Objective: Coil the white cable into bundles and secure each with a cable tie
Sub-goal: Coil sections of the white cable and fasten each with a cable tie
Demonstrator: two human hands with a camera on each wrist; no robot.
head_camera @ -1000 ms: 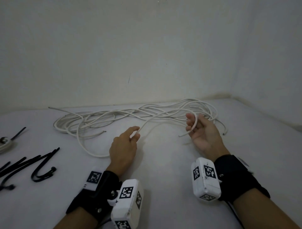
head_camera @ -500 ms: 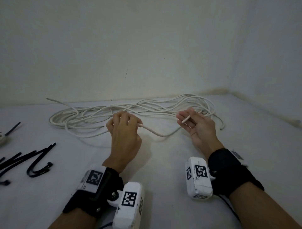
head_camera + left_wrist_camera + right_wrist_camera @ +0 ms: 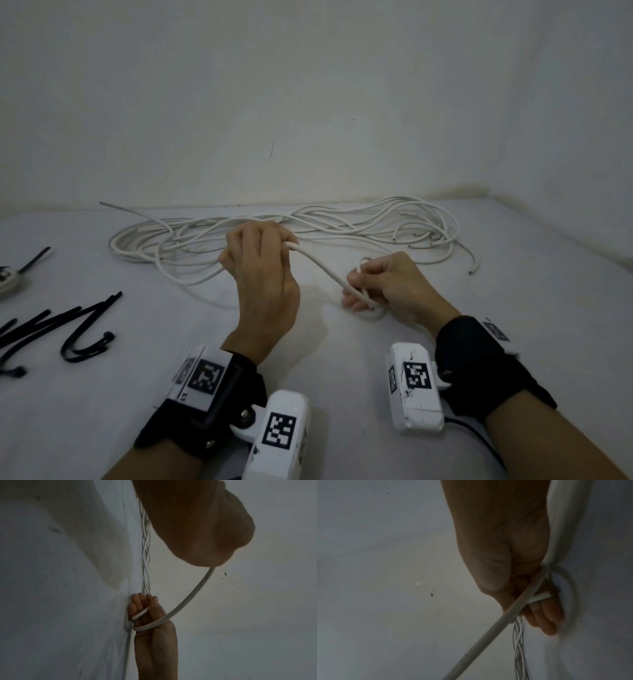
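Note:
A long white cable (image 3: 308, 226) lies in loose loops along the back of the white table (image 3: 342, 359). My left hand (image 3: 263, 260) grips one strand of it, fingers curled round, held above the table. That strand (image 3: 318, 267) runs down to the right into my right hand (image 3: 383, 284). The right hand rests near the table and holds the cable end, with a small loop wound round its fingers (image 3: 147, 626). In the right wrist view the cut end (image 3: 539, 597) crosses the fingers (image 3: 546, 615). Black cable ties (image 3: 68, 325) lie at the left.
A small white and black object (image 3: 7, 277) sits at the far left edge. A wall (image 3: 308, 102) stands right behind the cable pile, with another wall on the right side. Bare table surface (image 3: 342, 359) lies between my wrists.
My left hand closed round the cable and lifted it. The right hand turned over and moved down towards me, and the cable end now loops round its fingers.

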